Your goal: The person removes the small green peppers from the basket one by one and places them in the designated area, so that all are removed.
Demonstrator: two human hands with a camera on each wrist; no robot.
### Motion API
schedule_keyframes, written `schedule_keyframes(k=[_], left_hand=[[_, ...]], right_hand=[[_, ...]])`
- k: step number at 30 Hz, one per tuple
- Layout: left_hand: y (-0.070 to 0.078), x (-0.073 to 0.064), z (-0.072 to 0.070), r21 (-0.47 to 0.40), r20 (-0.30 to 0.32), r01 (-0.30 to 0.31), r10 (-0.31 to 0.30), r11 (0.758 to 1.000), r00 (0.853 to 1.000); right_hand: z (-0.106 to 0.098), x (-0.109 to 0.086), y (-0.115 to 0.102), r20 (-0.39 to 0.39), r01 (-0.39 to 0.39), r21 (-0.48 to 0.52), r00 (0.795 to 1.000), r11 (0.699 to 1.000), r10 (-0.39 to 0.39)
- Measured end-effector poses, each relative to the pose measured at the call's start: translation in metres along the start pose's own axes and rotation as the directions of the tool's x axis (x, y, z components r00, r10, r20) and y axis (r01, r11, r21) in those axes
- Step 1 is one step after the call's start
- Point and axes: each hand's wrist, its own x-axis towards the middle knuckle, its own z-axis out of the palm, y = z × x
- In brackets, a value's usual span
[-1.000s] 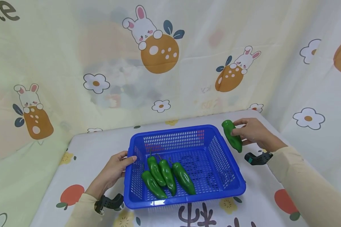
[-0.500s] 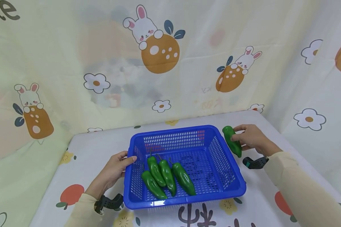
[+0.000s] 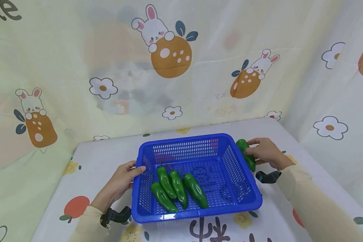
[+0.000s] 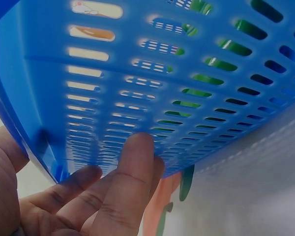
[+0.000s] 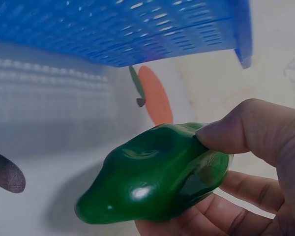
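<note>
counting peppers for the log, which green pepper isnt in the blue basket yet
The green pepper gripped by the right hand, just outside the blue basket at its right rim. The other three peppers lie inside it.

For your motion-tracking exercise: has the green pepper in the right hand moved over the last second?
Yes. The green pepper in the right hand has dropped lower and closer to the blue basket's right rim.
</note>
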Motion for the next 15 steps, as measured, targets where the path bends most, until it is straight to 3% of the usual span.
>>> schedule_keyframes(k=[15], left_hand=[[-0.001,0.001,0.0,0.004,0.002,0.0,0.0,1.0,1.0]], right_hand=[[0.012,0.003,0.01,-0.001,-0.073,-0.018,0.997,0.997,0.073]])
